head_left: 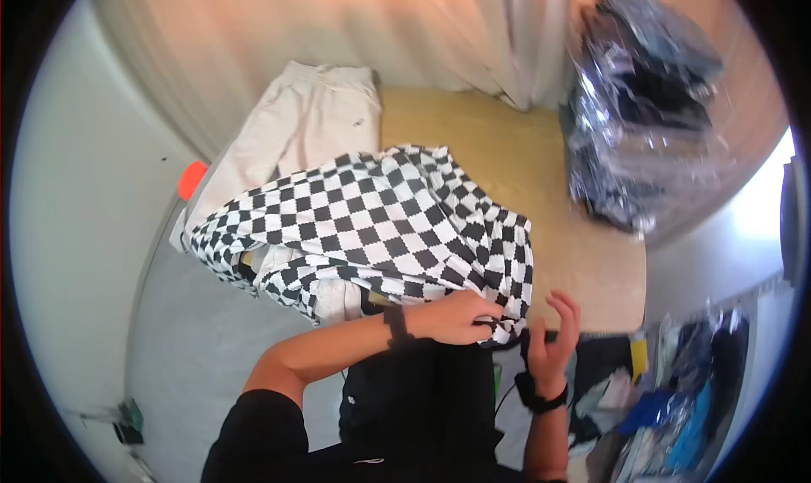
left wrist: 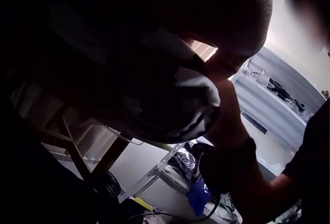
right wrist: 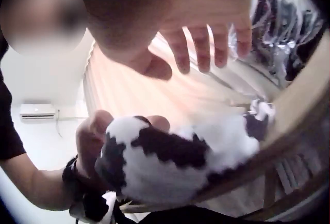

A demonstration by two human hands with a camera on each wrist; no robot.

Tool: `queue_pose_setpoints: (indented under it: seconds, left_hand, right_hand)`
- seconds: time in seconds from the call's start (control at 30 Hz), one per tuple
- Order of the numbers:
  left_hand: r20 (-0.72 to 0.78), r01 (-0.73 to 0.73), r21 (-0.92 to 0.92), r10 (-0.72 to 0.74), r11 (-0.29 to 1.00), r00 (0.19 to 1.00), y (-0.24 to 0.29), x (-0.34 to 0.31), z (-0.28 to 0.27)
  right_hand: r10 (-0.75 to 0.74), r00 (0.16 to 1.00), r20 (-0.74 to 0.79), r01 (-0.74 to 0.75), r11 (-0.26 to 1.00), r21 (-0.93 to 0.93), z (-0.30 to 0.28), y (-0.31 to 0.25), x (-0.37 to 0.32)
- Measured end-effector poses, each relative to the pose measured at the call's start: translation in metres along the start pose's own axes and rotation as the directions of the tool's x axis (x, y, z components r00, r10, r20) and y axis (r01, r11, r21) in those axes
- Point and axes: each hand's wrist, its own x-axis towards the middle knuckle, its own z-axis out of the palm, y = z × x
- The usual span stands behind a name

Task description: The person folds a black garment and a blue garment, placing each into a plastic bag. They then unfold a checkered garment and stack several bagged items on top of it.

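Black-and-white checkered pants [head_left: 363, 221] lie across the table, gathered waistband to the right and legs stretched to the left. My left hand [head_left: 463, 316] grips the near end of the waistband at the table's front edge, its fingers curled into the cloth. In the right wrist view, the bunched checkered cloth [right wrist: 160, 157] hangs in front of that hand. Just right of the waistband, my right hand [head_left: 553, 348] is raised with fingers spread and nothing in them. The left wrist view is mostly dark, with cloth [left wrist: 196, 95] filling its middle.
Beige sweatpants [head_left: 325, 103] lie partly under the checkered pants on the wooden table [head_left: 591, 289]. Plastic-wrapped clothes [head_left: 634, 120] are stacked at the back right. More bagged garments [head_left: 667, 415] sit lower right. A curtain [head_left: 355, 35] hangs behind the table.
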Motion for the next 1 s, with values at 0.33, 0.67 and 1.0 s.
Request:
queue_pose_setpoints:
  seconds: [0.33, 0.67, 1.0]
  left_hand:
    - [-0.154, -0.026, 0.081, 0.038, 0.996, 0.987, 0.045, -0.071, 0.014]
    - [-0.993, 0.634, 0.081, 0.114, 0.769, -0.011, -0.076, -0.342, -0.12]
    - [-0.837, 0.807, 0.537, 0.034, 0.248, 0.546, -0.093, -0.399, -0.273]
  right_hand:
    - [-0.152, 0.686, 0.711, 0.359, 0.921, -0.149, 0.086, 0.042, 0.105]
    - [0.107, 0.784, 0.611, 0.296, 0.801, -0.52, 0.06, 0.042, 0.095]
    - [0.422, 0.814, 0.4, 0.037, 0.649, -0.76, 0.01, 0.025, 0.055]
